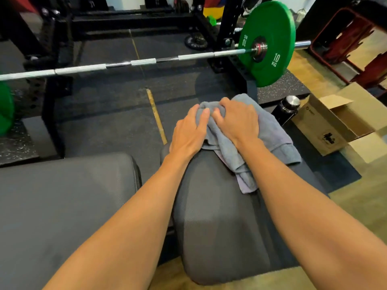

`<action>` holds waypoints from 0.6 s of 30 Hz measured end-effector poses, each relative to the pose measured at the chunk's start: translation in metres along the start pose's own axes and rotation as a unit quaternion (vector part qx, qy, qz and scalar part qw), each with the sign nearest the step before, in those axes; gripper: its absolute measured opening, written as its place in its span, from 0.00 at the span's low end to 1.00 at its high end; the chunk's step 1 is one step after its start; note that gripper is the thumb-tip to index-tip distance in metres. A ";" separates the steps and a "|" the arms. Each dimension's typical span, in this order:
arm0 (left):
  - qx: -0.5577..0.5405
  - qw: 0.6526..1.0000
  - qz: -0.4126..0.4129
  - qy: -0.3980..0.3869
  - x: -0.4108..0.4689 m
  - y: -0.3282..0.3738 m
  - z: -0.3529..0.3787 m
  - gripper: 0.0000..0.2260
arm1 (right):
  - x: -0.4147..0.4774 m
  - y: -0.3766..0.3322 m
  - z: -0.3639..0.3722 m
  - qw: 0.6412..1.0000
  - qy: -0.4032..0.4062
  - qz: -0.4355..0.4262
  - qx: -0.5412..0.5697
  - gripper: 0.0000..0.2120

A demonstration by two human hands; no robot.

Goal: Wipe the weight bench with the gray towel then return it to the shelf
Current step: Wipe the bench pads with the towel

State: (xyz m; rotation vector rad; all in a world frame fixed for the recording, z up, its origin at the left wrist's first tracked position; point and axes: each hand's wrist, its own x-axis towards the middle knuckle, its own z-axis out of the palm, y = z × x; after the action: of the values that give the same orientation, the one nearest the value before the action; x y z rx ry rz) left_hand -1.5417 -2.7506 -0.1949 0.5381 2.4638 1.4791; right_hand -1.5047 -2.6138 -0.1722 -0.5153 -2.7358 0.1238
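Nearest the camera, two bare forearms are stretched forward over the dark padded counter [219, 216], whose narrower seat section runs away from the viewer while a wider pad [62, 195] lies just beside it on the left. At the far end of the seat section the gray towel [274, 132] is spread and bunched on the padding, one corner trailing back toward the viewer and another draped over the right edge. The left hand [189, 130] is laid on the towel's left side with its fingers curled into the raised bunch. The right hand [238, 120] is set close beside it, its fingers likewise bent over and gripping the cloth. Both hands are judged to be placed together so that weight can be pressed down through the towel and the cloth kept from slipping as it is pushed along. The wiping step appears to be in hand; the return to the shelf is not yet done, and no shelf can be made out. Beyond the counter, dark rubber flooring [115, 122] is seen. To the right a dark bottle [288, 107] stands near an open cardboard box [335, 122]. Farther off, a barbell [144, 62] carrying a green plate [270, 38] is rested across a black rack [228, 28].
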 end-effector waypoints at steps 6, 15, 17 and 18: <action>0.063 0.998 -0.018 0.002 -0.029 0.005 -0.030 0.21 | -0.122 -0.021 -0.038 1.000 0.015 0.011 0.015 0.12; 0.020 0.989 -0.143 -0.043 -0.056 0.000 -0.064 0.25 | -0.198 -0.072 -0.054 1.000 -0.010 0.020 0.002 0.12; -0.028 0.984 -0.169 -0.045 -0.051 -0.009 -0.063 0.31 | -0.160 -0.078 -0.035 1.000 0.010 0.020 0.005 0.12; -0.046 0.983 -0.175 -0.043 -0.047 -0.013 -0.064 0.33 | -0.136 -0.082 -0.024 1.000 0.019 0.019 0.005 0.12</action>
State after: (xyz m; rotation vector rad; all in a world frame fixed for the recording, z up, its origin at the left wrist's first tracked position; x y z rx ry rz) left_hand -1.5247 -2.8277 -0.1763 0.1359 2.2655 1.3838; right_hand -1.4057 -2.7397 -0.1815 -0.5614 -2.6872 0.1365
